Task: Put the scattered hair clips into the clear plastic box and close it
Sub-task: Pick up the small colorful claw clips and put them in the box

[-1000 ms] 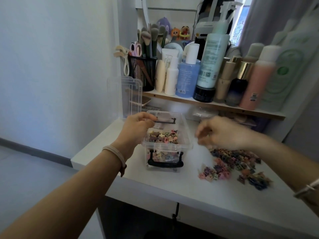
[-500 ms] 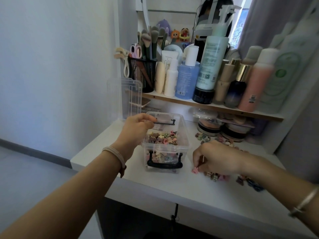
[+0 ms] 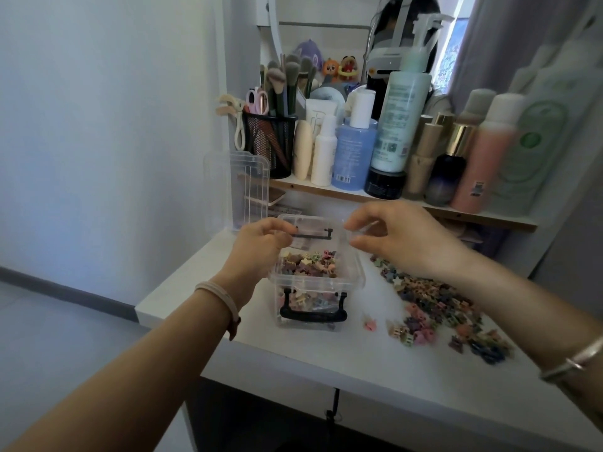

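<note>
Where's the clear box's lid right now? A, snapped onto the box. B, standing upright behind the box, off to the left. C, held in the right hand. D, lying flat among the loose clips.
B: the lid stands upright behind and to the left of the clear box, whose top is open with hair clips showing inside.

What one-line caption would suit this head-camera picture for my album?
Left hand holds the clear plastic box, right hand hovers at its rim, many hair clips lie scattered on the white table.
</note>
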### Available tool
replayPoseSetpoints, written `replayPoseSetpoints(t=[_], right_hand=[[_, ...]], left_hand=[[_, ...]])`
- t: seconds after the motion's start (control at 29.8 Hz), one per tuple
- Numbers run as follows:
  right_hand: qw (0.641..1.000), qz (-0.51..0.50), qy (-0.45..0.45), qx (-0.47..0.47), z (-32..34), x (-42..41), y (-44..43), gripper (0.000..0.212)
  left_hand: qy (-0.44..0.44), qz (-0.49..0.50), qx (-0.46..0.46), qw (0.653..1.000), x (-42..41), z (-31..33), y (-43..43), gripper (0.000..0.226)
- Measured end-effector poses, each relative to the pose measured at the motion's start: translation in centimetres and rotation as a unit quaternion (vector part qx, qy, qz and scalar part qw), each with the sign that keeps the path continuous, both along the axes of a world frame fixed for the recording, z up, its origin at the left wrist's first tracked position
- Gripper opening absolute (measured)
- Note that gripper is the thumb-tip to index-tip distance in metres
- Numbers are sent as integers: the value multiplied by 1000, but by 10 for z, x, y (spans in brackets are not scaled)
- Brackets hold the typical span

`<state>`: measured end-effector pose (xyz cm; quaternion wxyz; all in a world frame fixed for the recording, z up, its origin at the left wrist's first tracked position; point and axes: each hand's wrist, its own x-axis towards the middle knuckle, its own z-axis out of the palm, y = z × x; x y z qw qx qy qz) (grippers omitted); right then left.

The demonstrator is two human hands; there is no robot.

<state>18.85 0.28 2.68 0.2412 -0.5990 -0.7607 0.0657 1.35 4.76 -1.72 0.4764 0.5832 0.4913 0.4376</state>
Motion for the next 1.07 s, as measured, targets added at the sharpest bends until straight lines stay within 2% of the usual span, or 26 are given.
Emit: replayPoseSetpoints(t=[0.07, 0.17, 0.24, 0.3, 0.47, 0.71, 0.77, 0.81, 0.87, 0.94, 1.01, 1.07], right_hand=[[997, -3, -31, -65, -5, 11, -3, 8], [961, 24, -131, -244, -18, 23, -12, 16], [940, 25, -181, -289, -28, 25, -18, 25], [937, 17, -170, -304, -34, 23, -20, 28], [951, 62, -170, -251, -43, 17, -16, 41], [951, 78, -212, -212, -45, 15, -15, 18], [964, 49, -208, -160, -38, 18, -11, 17], [977, 22, -179, -117, -33, 19, -7, 16], [997, -40, -65, -19, -19, 18, 1, 11], [998, -43, 44, 31, -8, 9, 7, 9], [998, -9, 67, 17, -3, -1, 9, 21], [1000, 1, 28, 4, 0, -3, 8, 30]], left_hand=[[-3, 4, 1, 1000, 0, -1, 1, 26], [-5, 2, 2, 1000, 1, -1, 1, 26], [3, 3, 5, 1000, 1, -1, 1, 26], [5, 3, 6, 1000, 1, -1, 1, 26], [7, 0, 4, 1000, 0, -1, 0, 25], [4, 0, 0, 1000, 1, -1, 0, 25], [5, 1, 0, 1000, 1, -1, 1, 25], [5, 2, 0, 1000, 1, -1, 1, 25], [7, 5, 0, 1000, 1, -1, 2, 26], [10, 5, -2, 1000, 1, 0, 1, 25], [-1, 1, -7, 1000, 1, 0, 1, 25], [-3, -1, -10, 1000, 1, 1, 0, 25]])
